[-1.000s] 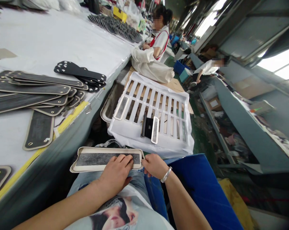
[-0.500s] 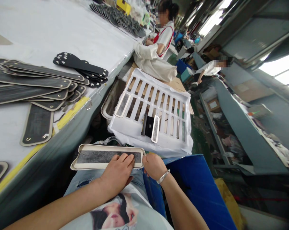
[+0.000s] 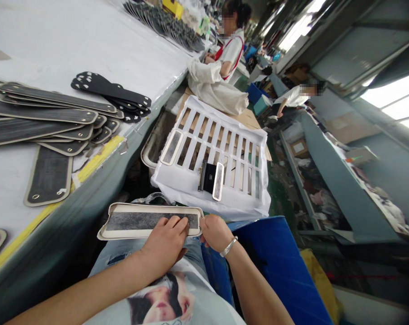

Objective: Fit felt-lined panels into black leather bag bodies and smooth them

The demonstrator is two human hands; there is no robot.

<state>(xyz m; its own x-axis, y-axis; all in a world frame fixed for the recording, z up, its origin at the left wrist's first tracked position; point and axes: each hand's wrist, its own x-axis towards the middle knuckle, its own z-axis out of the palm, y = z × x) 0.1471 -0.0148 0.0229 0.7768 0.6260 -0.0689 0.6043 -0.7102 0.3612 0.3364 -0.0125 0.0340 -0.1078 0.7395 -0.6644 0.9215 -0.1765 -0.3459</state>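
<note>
On the lap | left hand (image 3: pixel 164 246) presses flat on grey panel (image 3: pixel 149 221) | right hand (image 3: pixel 215 231) grip pinches its end | step: smoothing edge; next needs steady pressure

Left hand (image 3: pixel 164 243) palm down with fingers spread flat, right hand (image 3: pixel 215 231) curled beside it, knuckles up, both bare forearms reaching forward, bracelet on right wrist
</note>
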